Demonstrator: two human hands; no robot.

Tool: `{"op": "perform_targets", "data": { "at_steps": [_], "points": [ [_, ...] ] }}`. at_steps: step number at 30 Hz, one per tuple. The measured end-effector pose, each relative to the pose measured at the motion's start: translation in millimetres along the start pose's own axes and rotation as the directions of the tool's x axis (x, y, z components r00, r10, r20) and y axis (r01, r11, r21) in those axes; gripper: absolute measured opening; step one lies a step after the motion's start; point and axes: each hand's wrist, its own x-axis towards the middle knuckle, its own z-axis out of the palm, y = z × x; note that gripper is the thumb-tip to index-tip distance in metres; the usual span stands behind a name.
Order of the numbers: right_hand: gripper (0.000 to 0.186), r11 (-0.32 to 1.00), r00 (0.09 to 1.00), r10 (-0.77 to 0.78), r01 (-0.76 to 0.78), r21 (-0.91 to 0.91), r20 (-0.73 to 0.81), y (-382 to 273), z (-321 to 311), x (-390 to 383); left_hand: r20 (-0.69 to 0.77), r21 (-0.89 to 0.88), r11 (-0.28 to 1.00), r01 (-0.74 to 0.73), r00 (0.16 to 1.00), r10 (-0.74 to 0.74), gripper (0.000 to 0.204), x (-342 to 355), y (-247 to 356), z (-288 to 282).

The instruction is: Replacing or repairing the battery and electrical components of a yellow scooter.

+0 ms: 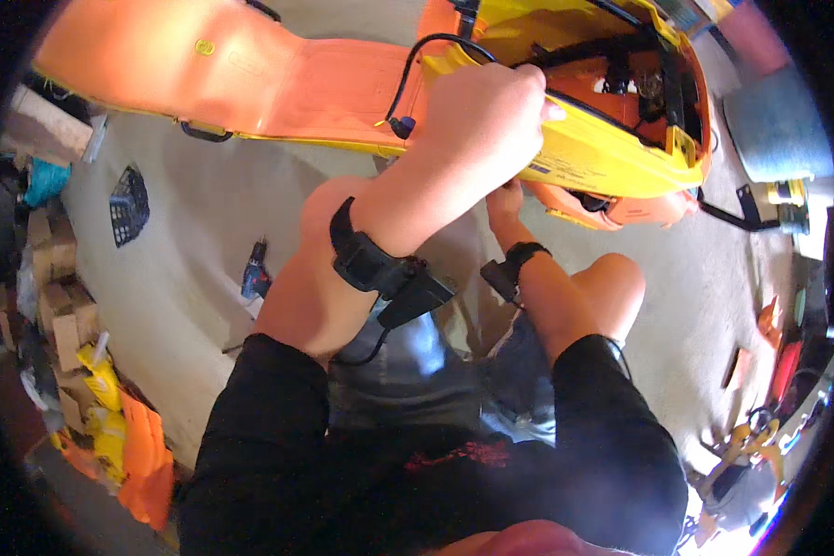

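My left hand (491,116) is closed on the edge of a yellow plastic shell (612,167) at the top centre, its thumb over the rim. The shell has an orange interior with black parts and a black cable (400,83) looping beside my hand. My right hand (505,196) is lower, under the shell and touching near its bottom; its fingers are mostly hidden. A long orange and yellow panel (176,65) with a black handle stretches to the left of the shell. Black devices are strapped to both my wrists.
A drill (255,273) and a black plastic grid (128,204) lie on the concrete floor (185,324). Cardboard boxes (60,301) and orange and yellow parts (144,445) line the left side. A blue barrel (769,125) and assorted items stand along the right.
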Motion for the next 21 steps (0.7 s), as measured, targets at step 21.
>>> {"op": "perform_targets", "data": {
  "at_steps": [21],
  "points": [
    [0.034,0.883,0.91,0.412,-0.387,-0.264,0.045,-30,48,-1,0.034,-0.033,0.999,0.012,0.999,-0.011,0.027,-6,0,-4]
  ]
}}
